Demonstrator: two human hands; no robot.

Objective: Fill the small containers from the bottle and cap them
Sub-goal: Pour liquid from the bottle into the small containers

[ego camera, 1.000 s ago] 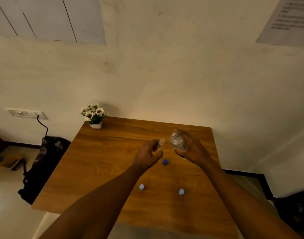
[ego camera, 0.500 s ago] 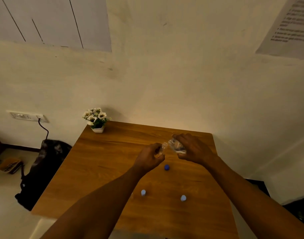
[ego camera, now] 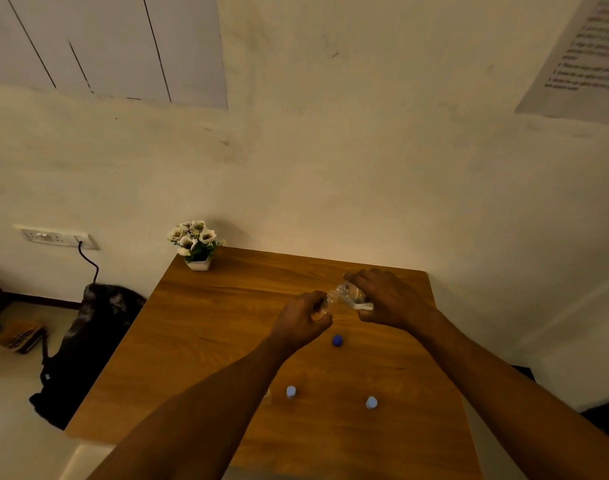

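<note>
My left hand (ego camera: pixel 305 322) grips a small clear container (ego camera: pixel 327 301) upright above the wooden table (ego camera: pixel 206 334). My right hand (ego camera: pixel 389 299) holds a clear bottle (ego camera: pixel 350 294) tilted leftward, its mouth touching the container's rim. A dark blue cap (ego camera: pixel 337 340) lies on the table just below both hands. Nearer to me stand two small items with pale blue tops, one on the left (ego camera: pixel 291 391) and one on the right (ego camera: pixel 371 402). Any liquid flow is too faint to see.
A small white pot of white flowers (ego camera: pixel 196 244) stands at the table's far left corner against the wall. A dark bag (ego camera: pixel 85 344) sits on the floor left of the table, below a wall socket (ego camera: pixel 55 236) with a cable.
My right hand has tipped the bottle from nearly upright down to the left, bringing its mouth onto the small container. My left hand kept the container in place.
</note>
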